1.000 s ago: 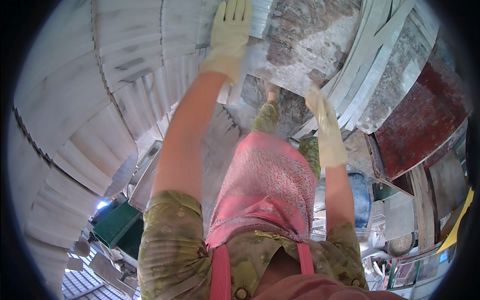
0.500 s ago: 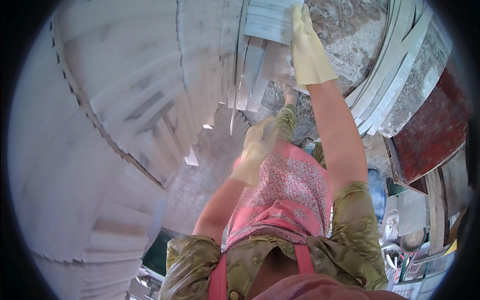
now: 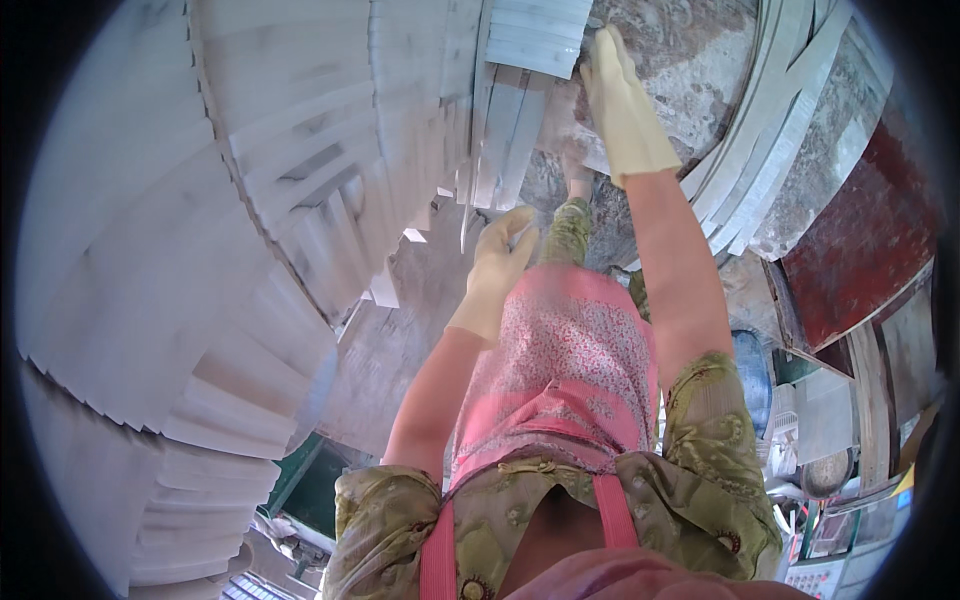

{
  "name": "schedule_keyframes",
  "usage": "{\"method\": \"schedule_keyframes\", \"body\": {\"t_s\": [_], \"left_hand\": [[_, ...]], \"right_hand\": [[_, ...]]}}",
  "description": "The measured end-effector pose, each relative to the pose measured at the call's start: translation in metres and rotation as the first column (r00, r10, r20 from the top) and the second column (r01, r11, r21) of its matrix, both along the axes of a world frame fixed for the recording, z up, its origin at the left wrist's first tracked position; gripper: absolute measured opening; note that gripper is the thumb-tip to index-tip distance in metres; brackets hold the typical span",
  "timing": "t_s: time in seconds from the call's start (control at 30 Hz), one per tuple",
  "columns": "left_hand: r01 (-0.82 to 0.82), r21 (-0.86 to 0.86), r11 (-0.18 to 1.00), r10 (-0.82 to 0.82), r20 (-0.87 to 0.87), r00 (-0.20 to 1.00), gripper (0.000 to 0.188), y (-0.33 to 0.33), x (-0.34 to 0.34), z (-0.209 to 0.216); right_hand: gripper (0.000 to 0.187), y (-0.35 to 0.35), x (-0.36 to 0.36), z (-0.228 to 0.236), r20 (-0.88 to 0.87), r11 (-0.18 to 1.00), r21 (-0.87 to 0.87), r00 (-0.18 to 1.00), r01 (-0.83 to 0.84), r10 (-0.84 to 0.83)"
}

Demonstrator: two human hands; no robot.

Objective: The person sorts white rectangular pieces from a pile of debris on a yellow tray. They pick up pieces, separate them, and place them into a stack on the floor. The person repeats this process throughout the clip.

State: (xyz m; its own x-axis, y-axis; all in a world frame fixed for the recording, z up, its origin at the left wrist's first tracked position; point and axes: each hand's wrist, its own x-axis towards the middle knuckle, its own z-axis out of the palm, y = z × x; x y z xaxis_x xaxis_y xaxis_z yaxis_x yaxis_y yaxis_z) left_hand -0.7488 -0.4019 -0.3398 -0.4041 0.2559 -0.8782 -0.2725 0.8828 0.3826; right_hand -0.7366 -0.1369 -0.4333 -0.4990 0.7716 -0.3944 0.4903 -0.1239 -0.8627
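Right hand (image 3: 625, 110) flat on white tile stack (image 3: 535, 35) (gloved), left hand (image 3: 500, 265) loosely curled, empty

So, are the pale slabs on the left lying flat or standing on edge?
On edge: the pale slabs show thin stepped edges, row after row, leaning together.
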Motion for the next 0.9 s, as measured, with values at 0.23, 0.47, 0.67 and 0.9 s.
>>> {"method": "schedule_keyframes", "body": {"t_s": [0.23,0.47,0.67,0.9], "left_hand": [[-0.239,-0.001,0.971,0.237,0.137,0.962,0.041,-0.009,0.002,0.0],[-0.218,-0.028,0.976,0.219,0.148,0.964,0.04,-0.014,-0.008,-0.005],[0.468,-0.063,0.882,-0.446,-0.433,0.783,0.044,0.036,-0.027,0.014],[0.654,-0.218,0.724,-0.639,-0.569,0.518,0.063,0.176,-0.091,-0.037]], "right_hand": [[0.062,-0.046,0.01,-0.03,0.024,0.807,0.521,0.95,-0.278,0.312],[0.091,0.003,-0.004,-0.014,0.24,0.855,-0.306,0.835,-0.418,0.495],[0.063,0.008,0.013,0.041,0.337,0.7,0.586,0.908,-0.408,0.247],[0.063,0.009,0.013,0.065,0.502,0.523,0.547,0.756,-0.654,0.42]]}}
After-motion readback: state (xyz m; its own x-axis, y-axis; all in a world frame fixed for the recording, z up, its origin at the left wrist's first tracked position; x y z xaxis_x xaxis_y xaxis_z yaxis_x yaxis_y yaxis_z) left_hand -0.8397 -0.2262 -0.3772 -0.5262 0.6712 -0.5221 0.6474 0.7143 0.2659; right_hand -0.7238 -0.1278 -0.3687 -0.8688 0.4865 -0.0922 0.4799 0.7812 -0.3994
